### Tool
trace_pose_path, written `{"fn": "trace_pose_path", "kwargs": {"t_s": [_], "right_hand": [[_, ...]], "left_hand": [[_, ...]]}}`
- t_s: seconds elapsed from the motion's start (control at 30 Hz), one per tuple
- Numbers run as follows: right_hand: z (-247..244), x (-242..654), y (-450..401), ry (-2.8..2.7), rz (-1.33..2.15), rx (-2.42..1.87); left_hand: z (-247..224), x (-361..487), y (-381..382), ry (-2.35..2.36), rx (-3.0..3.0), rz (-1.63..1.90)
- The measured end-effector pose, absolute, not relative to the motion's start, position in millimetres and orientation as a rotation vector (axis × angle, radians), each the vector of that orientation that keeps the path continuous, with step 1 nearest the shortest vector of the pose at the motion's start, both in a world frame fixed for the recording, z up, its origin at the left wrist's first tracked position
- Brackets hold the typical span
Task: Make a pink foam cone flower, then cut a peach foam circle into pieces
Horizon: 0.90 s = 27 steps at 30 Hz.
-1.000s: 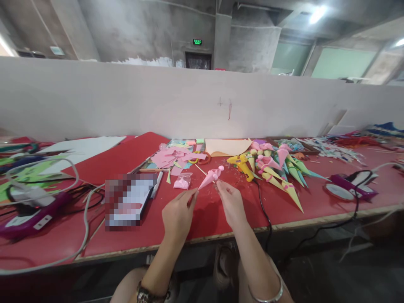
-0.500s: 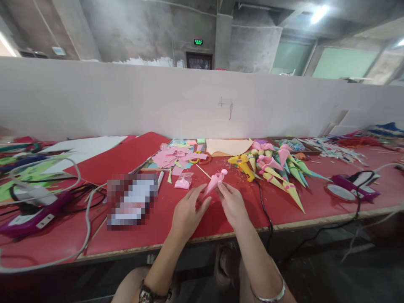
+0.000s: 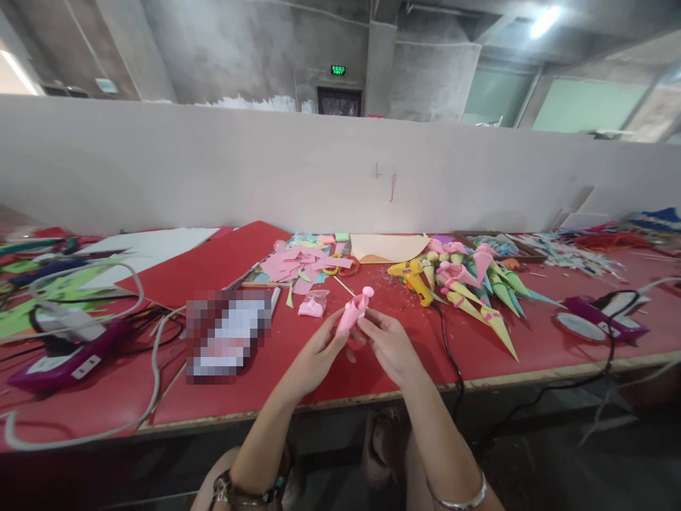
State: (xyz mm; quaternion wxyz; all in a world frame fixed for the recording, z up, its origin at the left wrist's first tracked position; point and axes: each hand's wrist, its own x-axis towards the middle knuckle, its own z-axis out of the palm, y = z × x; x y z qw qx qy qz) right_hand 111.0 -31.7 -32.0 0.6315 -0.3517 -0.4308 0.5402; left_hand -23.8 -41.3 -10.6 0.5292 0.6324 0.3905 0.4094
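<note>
Above the red tabletop (image 3: 223, 408), my left hand (image 3: 318, 355) curls round a pink paper-like cone (image 3: 351, 315) while my right hand (image 3: 389, 344) pinches its side, its rolling and round pink ball (image 3: 368, 292) seemingly done, with finished-looking yellow cones (image 3: 501, 334) lying rightward and what's left unclear.

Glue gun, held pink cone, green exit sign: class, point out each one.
Glue gun (image 3: 413, 275), head view: on its yellow body.
Held pink cone (image 3: 350, 314), head view: on its side wall.
Green exit sign (image 3: 338, 70), head view: on its lit face.

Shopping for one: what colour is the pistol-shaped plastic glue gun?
The glue gun: yellow, clearest in head view.
</note>
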Motion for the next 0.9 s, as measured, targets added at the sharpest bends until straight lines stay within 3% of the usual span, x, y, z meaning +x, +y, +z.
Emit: {"fn": "trace_pose_path", "kwargs": {"t_s": [0.17, 0.9], "right_hand": [[-35, 112, -29, -0.970, 1.399, -0.701], [-30, 109, -31, -0.721, 1.235, -0.820]], "left_hand": [[-17, -26, -37, 0.854, 1.313, 0.994], [-15, -17, -39, 0.820, 0.928, 1.191]]}}
